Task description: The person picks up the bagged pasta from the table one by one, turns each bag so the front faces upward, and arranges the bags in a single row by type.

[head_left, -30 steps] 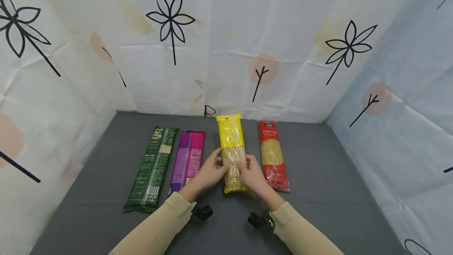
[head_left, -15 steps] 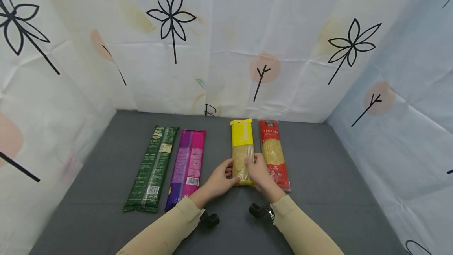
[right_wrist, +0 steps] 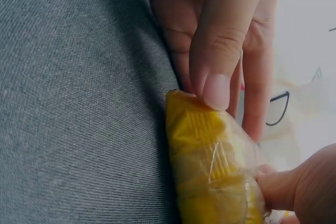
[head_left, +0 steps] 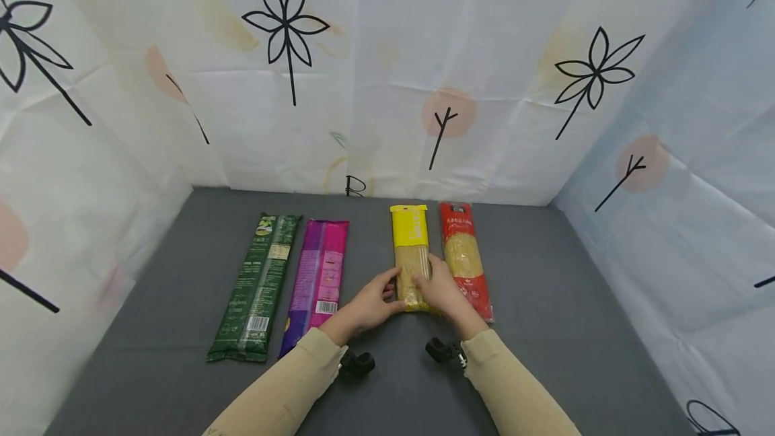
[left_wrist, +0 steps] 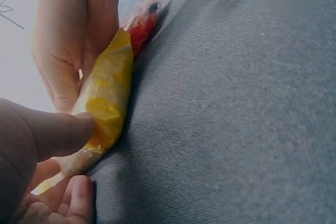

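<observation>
A yellow pack of spaghetti (head_left: 412, 258) lies on the grey table, clear film showing the strands in its lower half. My left hand (head_left: 371, 301) holds its lower left corner, index fingertip at the side and thumb at the end, as the left wrist view also shows. My right hand (head_left: 445, 288) grips the lower right side, thumb on top and fingers along the edge. The pack's yellow crimped end (left_wrist: 107, 114) faces the left wrist camera. Just right of it lies a red pack of pasta (head_left: 465, 254), partly covered by my right hand.
To the left lie a purple and pink pack (head_left: 317, 274) and a green spaghetti pack (head_left: 254, 288), side by side. White patterned cloth (head_left: 387, 79) walls the grey table (head_left: 545, 355) at the back and sides.
Both hands have carried the yellow pack rightward from the middle and lowered it beside the red one. Over the last half second, the hands and pack have shifted only slightly.
</observation>
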Available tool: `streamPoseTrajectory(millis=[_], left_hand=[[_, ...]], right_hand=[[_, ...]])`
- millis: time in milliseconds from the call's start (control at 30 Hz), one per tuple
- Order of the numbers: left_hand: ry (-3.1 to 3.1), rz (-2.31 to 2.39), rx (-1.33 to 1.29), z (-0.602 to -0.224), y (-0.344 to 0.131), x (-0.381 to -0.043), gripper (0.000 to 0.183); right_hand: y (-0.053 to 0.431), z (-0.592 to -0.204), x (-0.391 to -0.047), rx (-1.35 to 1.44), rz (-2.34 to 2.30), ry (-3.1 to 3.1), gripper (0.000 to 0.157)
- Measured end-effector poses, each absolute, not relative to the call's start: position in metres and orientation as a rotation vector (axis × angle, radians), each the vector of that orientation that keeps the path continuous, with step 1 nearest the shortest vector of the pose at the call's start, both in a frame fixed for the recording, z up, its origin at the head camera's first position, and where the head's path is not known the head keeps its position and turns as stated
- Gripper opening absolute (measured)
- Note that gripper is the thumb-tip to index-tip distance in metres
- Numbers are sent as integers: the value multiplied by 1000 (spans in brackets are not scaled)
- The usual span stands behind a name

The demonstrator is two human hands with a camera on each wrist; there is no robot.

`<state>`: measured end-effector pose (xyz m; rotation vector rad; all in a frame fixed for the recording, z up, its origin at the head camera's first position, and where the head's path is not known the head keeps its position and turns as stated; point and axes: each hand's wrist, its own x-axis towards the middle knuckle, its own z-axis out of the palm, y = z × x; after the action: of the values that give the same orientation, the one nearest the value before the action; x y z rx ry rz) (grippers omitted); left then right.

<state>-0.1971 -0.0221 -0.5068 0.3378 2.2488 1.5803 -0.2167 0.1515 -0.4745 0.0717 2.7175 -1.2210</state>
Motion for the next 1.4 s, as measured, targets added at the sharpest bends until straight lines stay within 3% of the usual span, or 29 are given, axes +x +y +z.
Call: streamPoseTrajectory(millis=[533,733,967,1200,1400], left_hand=[[2280,1588,413,-499,-23,-194,72],[2311,1514,442,-500,-24,-193,71],[2327,1630,425,-494,-34,-183,47],[2419,1725,380,-464,-79,-189,40],[2562,1730,225,-460,-124,-199,47]], right_hand=[[150,-471,-213,-27,-1014,2866,63],[148,-469,-212,-60,-972,2905,53],[142,-466,-206,-58,-840,3069,59],[122,-452,-194,-220,-1337,2992,58],[93,-454,-183,-309,-1617,2689,61]])
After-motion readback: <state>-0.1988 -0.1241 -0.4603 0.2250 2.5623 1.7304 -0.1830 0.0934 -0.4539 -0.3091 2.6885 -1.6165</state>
